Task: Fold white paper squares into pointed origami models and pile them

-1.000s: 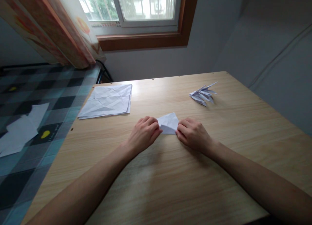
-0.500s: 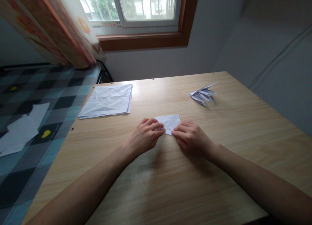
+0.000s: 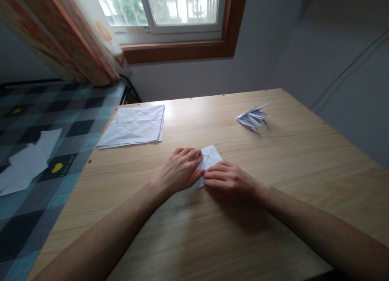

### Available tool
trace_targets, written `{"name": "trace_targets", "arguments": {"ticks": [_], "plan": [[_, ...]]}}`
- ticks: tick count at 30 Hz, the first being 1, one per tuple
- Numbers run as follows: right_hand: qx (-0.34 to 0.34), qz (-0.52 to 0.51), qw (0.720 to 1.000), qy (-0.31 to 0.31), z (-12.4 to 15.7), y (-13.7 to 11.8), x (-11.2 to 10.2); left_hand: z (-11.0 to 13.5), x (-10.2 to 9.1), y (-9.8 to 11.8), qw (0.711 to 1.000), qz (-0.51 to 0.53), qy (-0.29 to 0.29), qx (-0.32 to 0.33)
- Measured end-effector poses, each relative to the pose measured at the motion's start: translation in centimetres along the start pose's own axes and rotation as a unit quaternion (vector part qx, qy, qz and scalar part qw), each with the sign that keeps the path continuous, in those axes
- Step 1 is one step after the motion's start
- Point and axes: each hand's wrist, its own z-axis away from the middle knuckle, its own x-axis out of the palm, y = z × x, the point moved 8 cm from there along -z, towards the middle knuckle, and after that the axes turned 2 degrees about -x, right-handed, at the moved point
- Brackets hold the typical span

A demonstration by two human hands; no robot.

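A small folded white paper (image 3: 212,156) lies on the wooden table, turned so one corner points away from me. Crease lines run across its top face. My left hand (image 3: 183,169) grips its left edge, fingers bent together and the thumb near the middle. From the right, my right hand (image 3: 230,179) has its fingers closed on the paper's near right part, the fingertips almost meeting my left thumb. Both hands cover portions of the paper, so its full outline is hidden.
Creased white sheets (image 3: 132,126) lie stacked at the table's (image 3: 291,159) far left. Several pointed folded paper pieces (image 3: 253,118) sit at the back right. On the checked bed cover (image 3: 82,129) to the left are more white papers (image 3: 27,163). A window is ahead.
The folded paper has been turned from lying squarely to standing cornerwise. My right hand has moved left and nearer to me, while my left hand has barely shifted.
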Motion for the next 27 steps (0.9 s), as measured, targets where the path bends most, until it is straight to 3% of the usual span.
{"name": "trace_targets", "arguments": {"ticks": [3, 9, 15, 20, 27], "plan": [[0.021, 0.030, 0.999, 0.040, 0.9, 1.2, -0.9, 0.0, 0.5, 0.0, 1.000, 0.007, -0.024, 0.004], [0.032, 0.075, 0.996, 0.032, 1.5, 2.1, -1.5, 0.0, 0.6, -0.1, 0.999, 0.037, -0.036, 0.011], [0.120, 0.027, 0.985, 0.122, 2.0, 3.7, -2.9, 0.1, 0.5, 0.2, 0.996, 0.065, -0.044, 0.031], [0.178, -0.089, 0.978, 0.060, 2.3, 5.3, -1.2, 0.1, 0.7, 0.3, 0.996, 0.068, -0.048, 0.034], [0.280, -0.036, 0.958, 0.047, 3.0, 6.8, -0.4, 0.1, 0.8, 0.2, 0.996, 0.074, -0.048, 0.034]]}}
